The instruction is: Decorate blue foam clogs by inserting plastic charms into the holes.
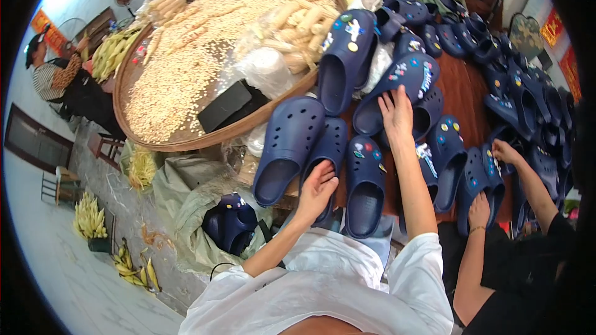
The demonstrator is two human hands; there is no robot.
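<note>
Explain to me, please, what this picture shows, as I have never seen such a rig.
There is no machine here: a person works with bare hands. The single picture comes from a wide fisheye camera on their head, looking down, so straight edges bend.

The left hand is at the opening of a navy clog with ventilation holes; the right hand rests on a navy clog with colourful charms. Whether either grips is hard to tell.

More navy clogs crowd the reddish-brown table. Beside it, a big round tray holds corn kernels and a flat black object. At right, a co-worker's hand touches another clog.
</note>
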